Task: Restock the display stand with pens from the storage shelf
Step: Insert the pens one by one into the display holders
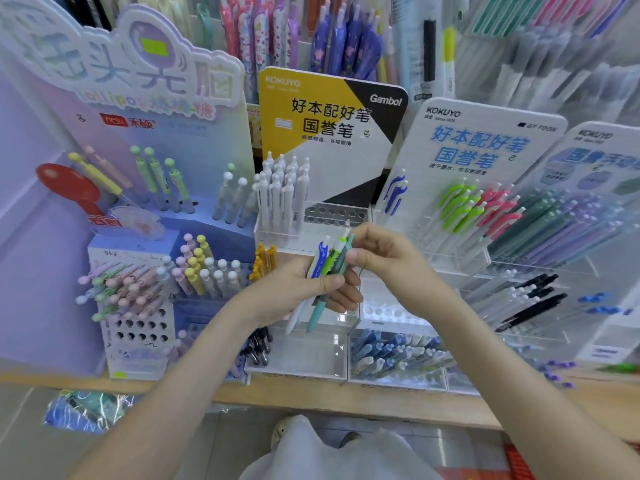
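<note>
My left hand (304,289) grips a small bunch of pens (329,268): one with a blue clip, one green and one teal, tips pointing down. My right hand (381,252) pinches the top of the teal pen in that bunch. Both hands hover in front of the white Kokuyo display stand (478,140), whose slots hold green-clipped, pink-clipped and dark green pens (481,206). Two blue-clipped pens (396,192) stand at its left side. The yellow-and-black stand (325,109) behind holds white pens (280,188) beside a rack of vacant holes.
A pastel lollipop-pen display (138,216) fills the left. Clear trays (391,355) of blue pens sit low at centre, black pens (533,296) to the right. All stand on a wooden shelf edge (311,393). A plastic packet (86,410) lies at lower left.
</note>
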Action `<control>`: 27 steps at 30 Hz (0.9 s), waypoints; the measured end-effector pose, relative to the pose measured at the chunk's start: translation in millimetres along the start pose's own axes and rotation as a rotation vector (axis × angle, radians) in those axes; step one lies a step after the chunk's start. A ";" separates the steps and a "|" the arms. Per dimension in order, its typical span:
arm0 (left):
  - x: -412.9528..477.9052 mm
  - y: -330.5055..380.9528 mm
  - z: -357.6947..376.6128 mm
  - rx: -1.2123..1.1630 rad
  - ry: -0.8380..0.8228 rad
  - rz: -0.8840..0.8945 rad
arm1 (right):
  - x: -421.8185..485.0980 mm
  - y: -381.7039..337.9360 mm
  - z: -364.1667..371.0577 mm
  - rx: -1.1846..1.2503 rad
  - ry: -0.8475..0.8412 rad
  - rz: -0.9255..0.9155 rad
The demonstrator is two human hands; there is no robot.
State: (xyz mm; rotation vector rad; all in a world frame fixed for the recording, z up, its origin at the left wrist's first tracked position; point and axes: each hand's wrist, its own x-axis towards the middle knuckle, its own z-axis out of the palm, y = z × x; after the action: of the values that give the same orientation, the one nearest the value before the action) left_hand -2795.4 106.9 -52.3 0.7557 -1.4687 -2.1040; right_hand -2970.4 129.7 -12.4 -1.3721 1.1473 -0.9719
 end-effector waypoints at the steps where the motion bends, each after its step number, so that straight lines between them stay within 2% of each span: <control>1: 5.0 0.0 4.1 -0.005 -0.006 -0.017 | -4.1 1.0 -5.3 0.016 0.034 -0.006; 5: 18.5 -3.9 8.1 0.010 0.090 -0.043 | -23.0 3.8 -30.7 0.093 0.385 -0.091; 8: 20.3 -9.5 5.6 0.077 0.206 -0.031 | -36.3 14.5 -47.3 -0.080 0.660 -0.149; 10: 20.1 -11.5 5.0 0.078 0.231 -0.023 | -42.4 25.2 -49.5 -0.207 0.742 -0.134; 13: 19.3 -13.2 6.7 0.048 0.236 -0.026 | -43.4 41.4 -42.3 -0.317 0.714 -0.078; 21: 10.3 -17.0 11.2 -0.015 0.241 -0.015 | -27.7 65.1 -30.6 -0.564 0.467 0.016; 23: 6.2 -17.5 9.9 -0.039 0.245 -0.014 | -23.2 66.4 -29.2 -0.584 0.407 0.036; 27: -0.5 -21.0 7.4 -0.075 0.228 -0.021 | -13.6 64.4 -29.9 -0.590 0.401 0.033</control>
State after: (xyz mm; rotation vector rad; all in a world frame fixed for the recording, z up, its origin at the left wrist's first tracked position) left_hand -2801.3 119.0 -69.9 0.9503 -1.2589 -2.0010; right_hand -3010.2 137.4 -72.3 -1.6472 1.8591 -0.9483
